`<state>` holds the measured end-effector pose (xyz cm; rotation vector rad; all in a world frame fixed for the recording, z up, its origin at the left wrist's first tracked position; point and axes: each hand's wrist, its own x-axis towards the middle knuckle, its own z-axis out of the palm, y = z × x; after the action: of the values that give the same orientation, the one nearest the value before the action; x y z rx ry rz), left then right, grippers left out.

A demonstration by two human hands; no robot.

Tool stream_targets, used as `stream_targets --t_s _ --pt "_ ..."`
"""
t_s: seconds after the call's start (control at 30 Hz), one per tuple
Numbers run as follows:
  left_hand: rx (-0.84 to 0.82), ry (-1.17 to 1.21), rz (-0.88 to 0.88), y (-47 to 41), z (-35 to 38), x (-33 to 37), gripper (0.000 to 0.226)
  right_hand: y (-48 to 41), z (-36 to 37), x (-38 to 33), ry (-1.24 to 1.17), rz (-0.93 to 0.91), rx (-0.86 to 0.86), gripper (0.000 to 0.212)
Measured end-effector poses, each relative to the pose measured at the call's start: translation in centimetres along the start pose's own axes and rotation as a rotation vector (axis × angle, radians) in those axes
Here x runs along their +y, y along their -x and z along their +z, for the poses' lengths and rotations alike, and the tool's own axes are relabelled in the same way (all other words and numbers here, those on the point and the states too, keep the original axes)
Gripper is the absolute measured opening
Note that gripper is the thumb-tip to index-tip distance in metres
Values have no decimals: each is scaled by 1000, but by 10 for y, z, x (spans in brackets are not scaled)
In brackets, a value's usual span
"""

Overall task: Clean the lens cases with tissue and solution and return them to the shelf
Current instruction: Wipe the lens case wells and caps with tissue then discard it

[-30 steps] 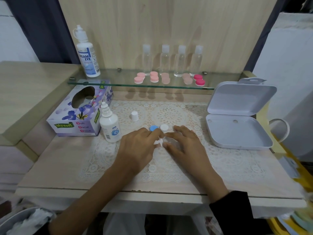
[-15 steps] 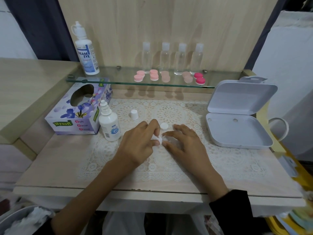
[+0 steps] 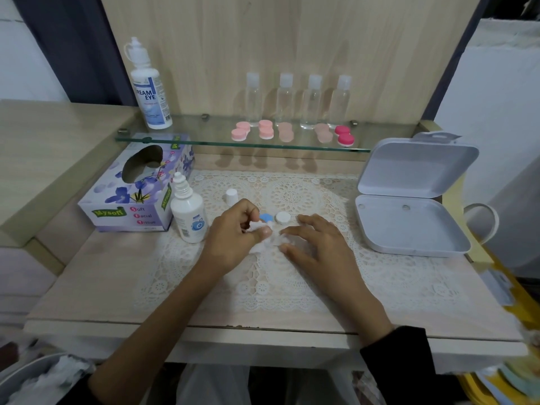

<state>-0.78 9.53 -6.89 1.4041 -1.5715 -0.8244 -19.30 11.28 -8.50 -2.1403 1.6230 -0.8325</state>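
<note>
My left hand [image 3: 233, 232] pinches a crumpled white tissue [image 3: 261, 238] on the lace mat. My right hand [image 3: 317, 244] lies beside it with its fingers spread over a clear lens case body [image 3: 282, 240], which is mostly hidden by tissue and fingers. Just behind the hands lie a blue cap [image 3: 266, 218] and a white cap [image 3: 283, 217]. A small solution bottle [image 3: 188, 213] stands uncapped left of my left hand, its white cap [image 3: 231, 196] behind. Several pink lens cases [image 3: 266, 130] sit on the glass shelf [image 3: 204, 140].
A tissue box [image 3: 131, 197] stands at the left. An open white box [image 3: 409, 200] sits at the right. On the shelf stand a large solution bottle [image 3: 149, 92] and several clear bottles [image 3: 298, 100]. A bin with used tissue [image 3: 38, 378] is at lower left.
My left hand has pulled back and curled round the tissue, uncovering the blue cap. My right hand stays spread over the case.
</note>
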Motion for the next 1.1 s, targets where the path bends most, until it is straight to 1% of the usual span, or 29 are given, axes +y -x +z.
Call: stream_targets --t_s 0.07,0.13,0.17,0.23,0.3,0.33,0.43,0.5,0.57,0.63,0.67,0.73,0.8,0.83,0.9,0.93,1.0,1.07,1.1 --pt "90 26 27 -1 -2 1 27 0 0 0 -1 -8 7 31" --pt "139 -52 98 0 -3 3 25 0 0 0 -4 -10 10 31" --pt "131 -99 131 1 -4 5 23 0 0 0 -6 -8 8 33" --pt "60 -221 201 5 -4 7 20 1 -1 -1 -10 -2 1 38" --pt "-21 -405 282 9 -5 8 18 1 0 -2 -11 5 -7 42" --pt "-32 -502 341 12 -5 9 16 1 0 -2 -13 8 -4 44" --pt "25 -725 587 17 -7 12 13 0 1 -1 -7 7 5 36" --pt "44 -795 691 19 -8 16 12 0 2 0 -4 7 4 35" --pt "43 -851 718 19 -7 16 20 1 2 0 5 3 14 36" --pt "26 -888 676 20 -4 17 30 1 2 -2 16 5 14 33" --pt "6 -878 627 19 -2 18 30 1 3 -2 20 6 12 33" --pt "-38 -820 489 16 -2 21 22 2 2 -2 25 -1 14 32" --pt "-103 -706 370 10 -5 17 18 2 2 -2 19 -9 16 31" --pt "-143 -626 321 8 -6 15 19 1 2 -2 17 -9 12 34" --pt "-197 -385 229 2 -7 8 25 1 1 -2 17 -9 6 41" --pt "-191 -239 182 1 -8 4 25 1 1 -2 18 -10 7 43" --pt "-98 -12 106 0 -7 -4 20 0 2 -1 19 -15 15 42" --pt "14 77 96 -1 -7 -7 16 0 3 1 21 -25 26 40" --pt "39 83 105 -1 -7 -7 14 -1 3 2 22 -34 31 40"
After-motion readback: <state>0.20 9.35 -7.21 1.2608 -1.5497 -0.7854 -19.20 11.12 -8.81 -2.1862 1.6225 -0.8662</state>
